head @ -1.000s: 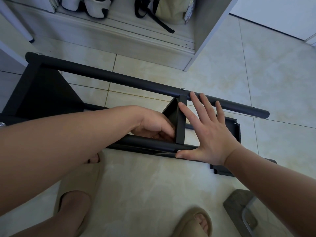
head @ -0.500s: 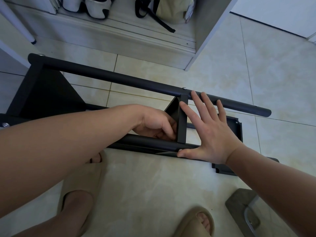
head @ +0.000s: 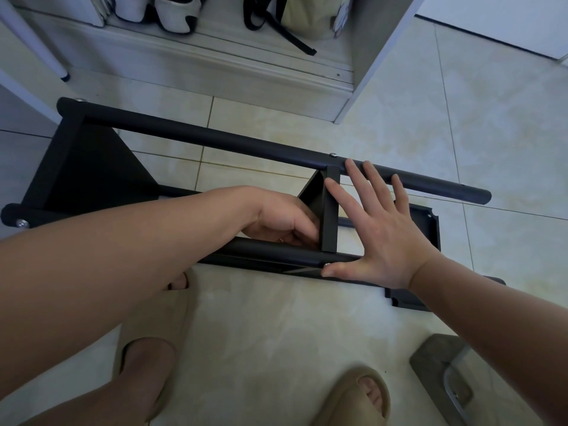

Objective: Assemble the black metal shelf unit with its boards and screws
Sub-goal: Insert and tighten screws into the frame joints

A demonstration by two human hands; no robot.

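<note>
Shelf frame [head: 246, 142] lies on its side on the tiled floor [head: 276, 333], running left to right just beyond the person's feet.
- Black steel tubes and sheet boards: likely stiff and moderately heavy, with a smooth painted finish that may slip.
- Best held by the tubes, not the thin board edges.

Left end board [head: 92, 167] is already fixed. A loose board [head: 427, 222] lies flat on the floor at right.

Middle board [head: 330, 210] stands edge-on between the far and near tubes.

Right hand [head: 378, 229] is flat with fingers spread, bracing the board's right face, thumb on the near tube.

Left hand [head: 282, 219] is curled against the board's left side; I cannot tell whether it pinches anything.

Screw [head: 326, 264] sits beside the thumb.
</note>
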